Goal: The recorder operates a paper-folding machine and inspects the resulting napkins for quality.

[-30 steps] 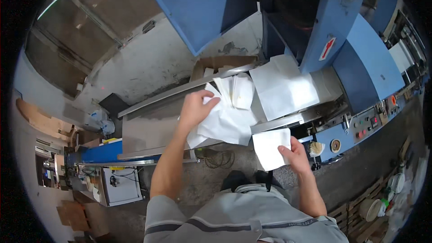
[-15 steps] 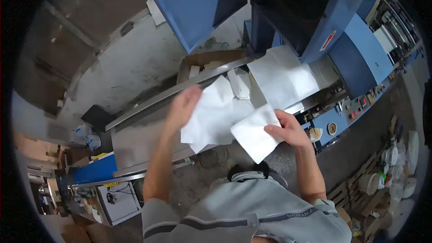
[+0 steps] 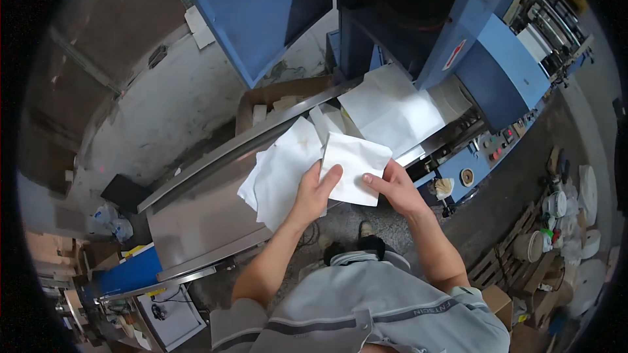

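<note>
Between my two hands is a flat white paper bag (image 3: pixel 355 171), roughly square, held up in front of my chest. My left hand (image 3: pixel 312 195) grips its left edge with the thumb on top. At the right edge my right hand (image 3: pixel 400 189) pinches it, thumb on top and fingers underneath. Just beyond and left of my left hand, more flat white paper pieces (image 3: pixel 275 170) lie loosely overlapped on the metal conveyor table (image 3: pixel 196 212). A wide white paper sheet (image 3: pixel 392 108) lies farther right, at the machine's outlet.
A blue machine (image 3: pixel 500 85) stands at the far right, with a control panel (image 3: pixel 494 147) along its near side. A blue door panel (image 3: pixel 255 13) hangs over the far side. Behind the table's rail sits a cardboard box (image 3: pixel 248 101). Wooden pallets (image 3: pixel 517 242) lie at right.
My left hand has left the loose papers on the table and come right to the held bag's left edge. The bag has turned more upright and shifted slightly left and away.
</note>
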Demonstrator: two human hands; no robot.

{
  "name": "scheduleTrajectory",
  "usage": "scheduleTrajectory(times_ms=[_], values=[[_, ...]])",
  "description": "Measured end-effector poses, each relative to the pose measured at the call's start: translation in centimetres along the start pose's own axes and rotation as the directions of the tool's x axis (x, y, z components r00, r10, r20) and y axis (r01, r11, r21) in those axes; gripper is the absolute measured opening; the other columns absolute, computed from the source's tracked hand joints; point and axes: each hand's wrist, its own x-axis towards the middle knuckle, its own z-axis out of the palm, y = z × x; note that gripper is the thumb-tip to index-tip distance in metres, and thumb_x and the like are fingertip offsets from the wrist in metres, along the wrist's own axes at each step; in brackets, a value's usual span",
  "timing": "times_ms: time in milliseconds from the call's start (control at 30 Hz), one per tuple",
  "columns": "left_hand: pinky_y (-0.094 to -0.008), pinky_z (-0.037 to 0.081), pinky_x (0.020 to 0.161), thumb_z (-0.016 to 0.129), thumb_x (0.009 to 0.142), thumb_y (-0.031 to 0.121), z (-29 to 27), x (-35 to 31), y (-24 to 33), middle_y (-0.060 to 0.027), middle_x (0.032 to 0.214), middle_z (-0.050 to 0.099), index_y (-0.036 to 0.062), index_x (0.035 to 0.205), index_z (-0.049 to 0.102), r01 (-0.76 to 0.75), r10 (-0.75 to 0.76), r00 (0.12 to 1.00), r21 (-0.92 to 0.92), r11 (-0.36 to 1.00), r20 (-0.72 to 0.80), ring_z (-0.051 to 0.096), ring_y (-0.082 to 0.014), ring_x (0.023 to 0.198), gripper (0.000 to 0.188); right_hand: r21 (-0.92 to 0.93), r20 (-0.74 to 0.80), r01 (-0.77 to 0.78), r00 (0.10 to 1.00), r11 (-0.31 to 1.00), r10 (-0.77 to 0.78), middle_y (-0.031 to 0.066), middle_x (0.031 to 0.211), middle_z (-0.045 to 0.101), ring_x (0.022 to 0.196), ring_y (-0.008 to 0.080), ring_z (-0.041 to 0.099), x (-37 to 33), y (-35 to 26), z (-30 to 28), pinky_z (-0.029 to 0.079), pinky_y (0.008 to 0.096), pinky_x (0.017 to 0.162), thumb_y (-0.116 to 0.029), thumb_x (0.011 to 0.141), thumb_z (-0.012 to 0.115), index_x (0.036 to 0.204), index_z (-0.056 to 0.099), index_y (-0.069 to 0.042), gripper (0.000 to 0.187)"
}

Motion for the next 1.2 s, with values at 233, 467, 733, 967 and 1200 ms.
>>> scheduleTrajectory(times_ms=[233,467,733,967,1200], values=[[-0.0284,0.049,0.082,0.052,0.1,0.03,-0.1,0.0,-0.3,-0.0083,0.11,0.064,-0.0034,0.123,0.054,0.03,-0.028,0.999,0.044,0.999,-0.041,0.06,-0.0136,0.096,0.041,-0.219,-0.105,0.232,0.96,0.948,-0.259,0.007,0.1,0.067,0.092,0.0143,0.062,-1.7,-1.0,-1.9,0.05,0.029,0.081,-0.002,0.085,0.064,0.101,0.064,0.0,0.016],[-0.0373,0.052,0.091,0.049,0.098,0.043,-0.8,-0.5,-0.9,-0.0148,0.125,0.058,-0.0057,0.133,0.045,0.521,-0.327,0.843,-0.498,0.693,0.427,0.061,-0.024,0.11,0.06,-0.561,0.449,0.688,0.72,0.461,-0.528,0.008,0.108,0.068,0.11,0.0321,0.058,-1.5,-2.9,-2.0,0.047,0.0394,0.094,0.014,0.067,0.054,0.09,0.069,-0.004,0.033],[-0.0273,0.049,0.08,0.066,0.091,0.017,-1.8,-3.1,-3.3,-0.0078,0.102,0.068,-0.0065,0.115,0.061,0.282,-0.284,0.947,-0.03,0.959,-0.149,0.062,-0.012,0.09,0.034,-0.686,0.15,0.295,0.952,0.665,-0.267,0.0191,0.114,0.062,0.099,0.0286,0.065,3.0,0.9,-4.4,0.054,0.0336,0.083,0.002,0.085,0.057,0.109,0.062,0.004,0.024],[-0.0266,0.049,0.078,0.066,0.091,0.016,-3.4,-5.9,-4.2,-0.0075,0.102,0.068,-0.0062,0.114,0.061,0.195,-0.247,0.925,-0.2,0.96,-0.287,0.062,-0.0114,0.089,0.033,-0.925,0.022,0.108,0.972,0.365,-0.234,0.0271,0.105,0.064,0.091,0.0425,0.065,12.4,5.9,0.1,0.052,0.0432,0.08,-0.026,0.082,0.071,0.125,0.049,0.006,0.058],[-0.0259,0.048,0.077,0.066,0.091,0.016,-4.9,-8.1,-5.9,-0.0067,0.1,0.067,-0.006,0.111,0.062,0.133,-0.223,0.907,-0.259,0.957,-0.357,0.06,-0.0101,0.086,0.03,-0.934,-0.205,-0.095,0.932,0.345,-0.3,0.0332,0.103,0.062,0.1,0.0466,0.06,17.3,10.8,0.3,0.048,0.0457,0.089,-0.043,0.073,0.074,0.132,0.031,0.013,0.092]])
